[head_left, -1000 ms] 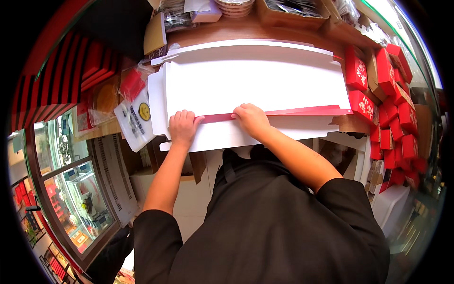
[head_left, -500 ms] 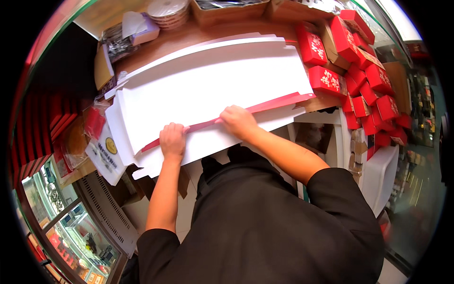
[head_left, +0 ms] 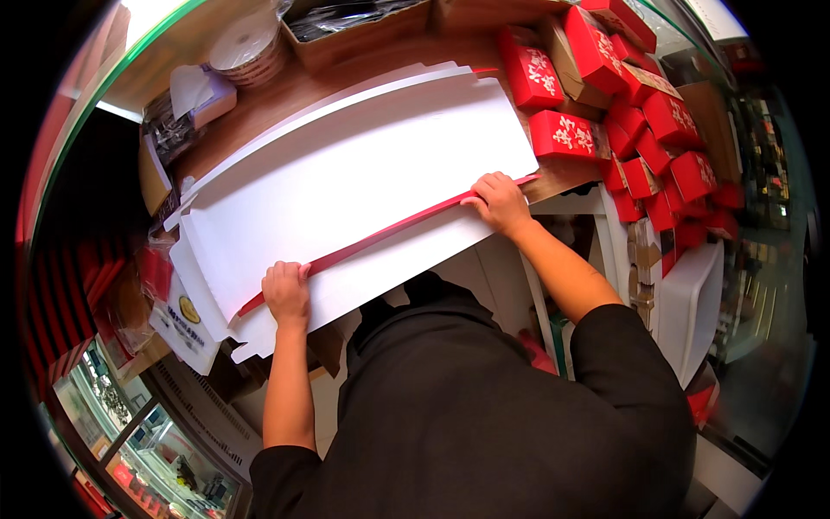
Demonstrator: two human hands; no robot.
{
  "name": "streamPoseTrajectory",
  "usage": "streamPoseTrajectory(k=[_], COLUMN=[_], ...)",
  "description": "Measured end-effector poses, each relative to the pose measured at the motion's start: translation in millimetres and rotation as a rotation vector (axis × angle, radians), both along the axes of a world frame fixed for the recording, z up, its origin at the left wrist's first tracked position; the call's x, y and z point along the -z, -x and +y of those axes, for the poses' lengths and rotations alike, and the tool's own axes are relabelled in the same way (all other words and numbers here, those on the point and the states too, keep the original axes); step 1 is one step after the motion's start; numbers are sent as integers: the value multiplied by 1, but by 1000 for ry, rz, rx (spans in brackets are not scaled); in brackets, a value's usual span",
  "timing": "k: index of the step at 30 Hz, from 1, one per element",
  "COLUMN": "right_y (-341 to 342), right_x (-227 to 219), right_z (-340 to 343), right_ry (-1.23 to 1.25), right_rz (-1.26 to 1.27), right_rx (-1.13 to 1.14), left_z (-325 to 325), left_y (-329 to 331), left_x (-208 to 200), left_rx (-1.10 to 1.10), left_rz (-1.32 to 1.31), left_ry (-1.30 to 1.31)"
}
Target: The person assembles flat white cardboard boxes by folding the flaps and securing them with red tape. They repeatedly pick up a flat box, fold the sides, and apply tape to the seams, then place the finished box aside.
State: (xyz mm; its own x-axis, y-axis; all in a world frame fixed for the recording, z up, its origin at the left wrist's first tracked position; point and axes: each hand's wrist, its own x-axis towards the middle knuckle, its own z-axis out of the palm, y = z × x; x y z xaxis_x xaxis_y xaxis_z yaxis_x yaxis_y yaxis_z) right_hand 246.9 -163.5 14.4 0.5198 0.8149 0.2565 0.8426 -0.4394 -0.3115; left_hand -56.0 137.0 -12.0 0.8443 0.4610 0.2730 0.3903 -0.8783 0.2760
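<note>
A large white cardboard box blank (head_left: 363,173) with a red outer side lies across the table. Its long far and short left edges are creased upward, and a narrow red strip (head_left: 380,235) shows along the near fold. My left hand (head_left: 286,294) is closed over this fold near its left end, fingers on the inner side. Close to the right end, my right hand (head_left: 501,204) grips the same fold, with its thumb along the strip. A white near flap (head_left: 363,285) slopes down toward my body. What lies under the cardboard is hidden.
Red boxes (head_left: 566,134) are heaped at the right beside the cardboard. At the back stand a stack of white round lids (head_left: 246,43) and an open carton (head_left: 354,26). A printed white bag (head_left: 184,320) hangs at the left, and a white plastic bin (head_left: 692,311) stands lower right.
My right hand has slid rightward along the fold, so my hands are farther apart. The red strip now runs straighter and narrower. The whole view has shifted and tilted a little.
</note>
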Motion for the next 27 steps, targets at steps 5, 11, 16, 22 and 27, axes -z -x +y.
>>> streamPoseTrajectory(k=[5,11,16,22,27], right_y=[-14,-23,-20,-21,-8], right_x=[-12,-1,21,27,25], right_z=[12,14,5,10,19], right_ry=[146,279,401,363,491], right_rz=[213,68,34,35,-44], right_rx=[93,161,220,259,356], left_z=[1,-1,1,-10,-12], left_y=[6,-6,-5,-14,-20], left_x=[7,-6,1,-10,-9], left_rx=[-59,-74,-23,-151,-149], left_rz=[53,138,405,465,493], left_ry=[71,-106,-21,98,66])
